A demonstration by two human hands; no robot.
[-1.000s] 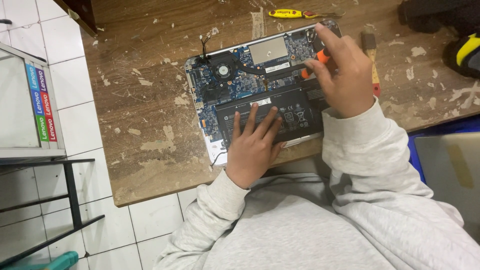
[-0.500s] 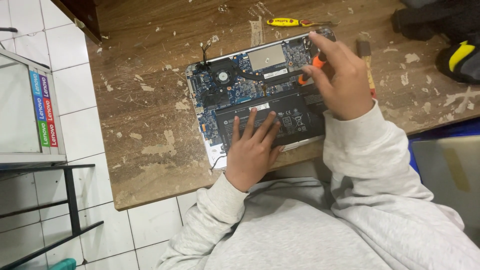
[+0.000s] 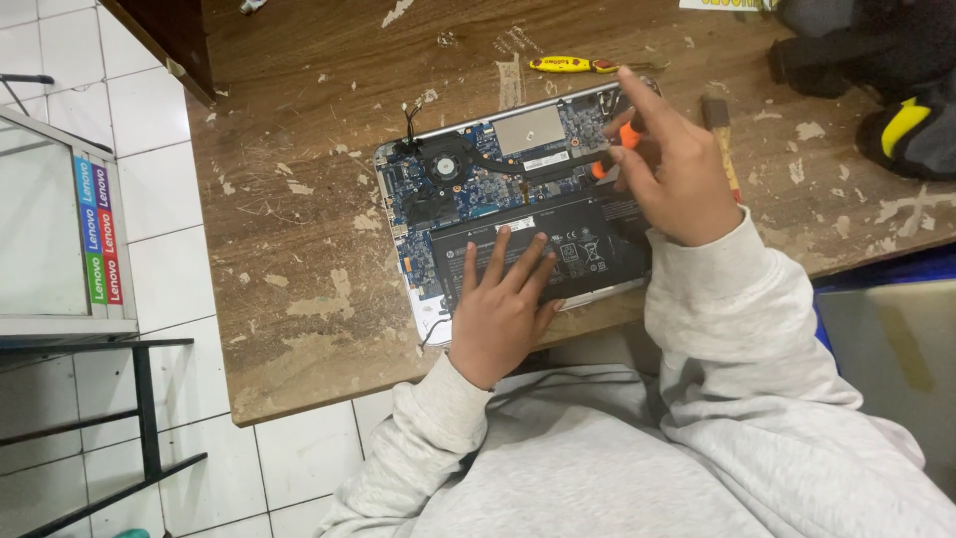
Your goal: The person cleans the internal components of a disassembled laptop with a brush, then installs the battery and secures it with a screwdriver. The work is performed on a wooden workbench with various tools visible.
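An opened laptop [image 3: 468, 174] lies bottom-up on the worn wooden table, its blue circuit board, black fan and black battery [image 3: 588, 244] exposed. My left hand [image 3: 501, 309] rests flat on the battery's near left part, fingers spread. My right hand [image 3: 672, 164] grips an orange-handled screwdriver [image 3: 627, 134], its tip down on the board near the laptop's right side. Both arms wear grey sleeves.
A yellow-handled tool [image 3: 563, 65] lies beyond the laptop. A wooden-handled tool [image 3: 722, 134] sits to the right of my right hand. A black and yellow bag [image 3: 896, 90] fills the far right corner. A glass-fronted cabinet [image 3: 60, 219] stands on the tiled floor at left.
The view has shifted slightly, so the laptop sits lower in frame. Both hands keep their places on the battery and the screwdriver.
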